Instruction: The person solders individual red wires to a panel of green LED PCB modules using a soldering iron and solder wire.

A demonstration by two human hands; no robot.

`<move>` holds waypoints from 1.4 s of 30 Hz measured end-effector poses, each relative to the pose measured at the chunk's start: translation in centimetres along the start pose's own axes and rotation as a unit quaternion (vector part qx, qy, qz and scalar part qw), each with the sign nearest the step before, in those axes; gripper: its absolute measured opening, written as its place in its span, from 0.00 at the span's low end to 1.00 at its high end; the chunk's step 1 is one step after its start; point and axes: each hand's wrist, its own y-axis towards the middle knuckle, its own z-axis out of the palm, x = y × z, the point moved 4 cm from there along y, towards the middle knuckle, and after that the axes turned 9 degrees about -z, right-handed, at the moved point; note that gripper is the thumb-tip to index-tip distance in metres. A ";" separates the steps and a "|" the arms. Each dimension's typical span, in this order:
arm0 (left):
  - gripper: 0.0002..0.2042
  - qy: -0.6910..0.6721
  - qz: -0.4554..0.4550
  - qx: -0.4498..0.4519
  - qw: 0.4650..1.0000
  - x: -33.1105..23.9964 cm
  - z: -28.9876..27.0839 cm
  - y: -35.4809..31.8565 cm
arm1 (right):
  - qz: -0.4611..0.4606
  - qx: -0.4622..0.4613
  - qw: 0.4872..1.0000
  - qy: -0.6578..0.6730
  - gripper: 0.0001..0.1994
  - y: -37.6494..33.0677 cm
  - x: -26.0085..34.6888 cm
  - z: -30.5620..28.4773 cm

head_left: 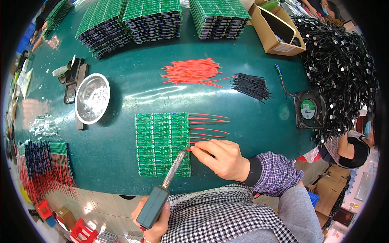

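Observation:
A green circuit board panel (162,146) lies flat on the table. Several red wires (208,129) stick out from its right edge. My left hand (158,227) is wrapped round the blocky dark handle of a soldering iron (154,206). The iron's tip touches or nearly touches the panel's right edge, just below the lowest of the wires. At that same spot my right hand (225,160) pinches a red wire between thumb and forefinger; most of this wire is hidden by the fingers.
Beyond the panel lie piles of red wires (192,71) and black wires (251,86). A metal bowl (92,99) stands left, a fan (308,109) right beside heaped black cables (340,69). Stacked panels (152,20) and a cardboard box (275,34) line the back. Wired boards (44,162) sit left.

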 end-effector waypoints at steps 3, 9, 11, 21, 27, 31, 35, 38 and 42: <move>0.13 0.007 0.009 0.001 1.000 -0.5 0.1 0.2 | -0.011 -0.009 1.000 -0.001 0.13 0.1 -0.1 0.0; 0.13 -0.001 -0.018 -0.028 0.999 0.5 0.2 -0.4 | 0.001 -0.008 1.000 0.001 0.13 0.1 0.0 0.1; 0.13 -0.025 -0.058 -0.059 0.996 1.4 0.0 -1.1 | -0.001 -0.010 1.000 0.001 0.13 0.2 -0.1 0.1; 0.15 -0.037 -0.020 -0.061 0.997 2.2 -0.5 -1.3 | 0.001 -0.015 1.000 0.000 0.12 0.2 -0.1 0.1; 0.15 -0.062 -0.060 -0.082 0.993 2.8 -0.5 -1.9 | -0.008 -0.026 1.000 -0.003 0.12 0.1 0.0 0.1; 0.16 -0.048 -0.059 -0.085 0.994 2.9 -0.5 -1.9 | 0.000 -0.020 1.000 0.001 0.13 0.2 0.0 0.2; 0.17 -0.058 -0.070 -0.083 0.992 3.1 -0.7 -2.1 | -0.037 -0.062 0.997 -0.008 0.13 0.3 0.4 -0.5; 0.17 -0.050 -0.070 -0.093 0.992 2.7 -0.8 -2.0 | -0.044 -0.057 0.997 0.004 0.13 0.0 0.7 -0.6; 0.17 -0.011 0.018 -0.021 1.000 0.7 -0.6 -1.1 | -0.020 -0.010 1.000 0.019 0.13 -0.4 0.5 -0.1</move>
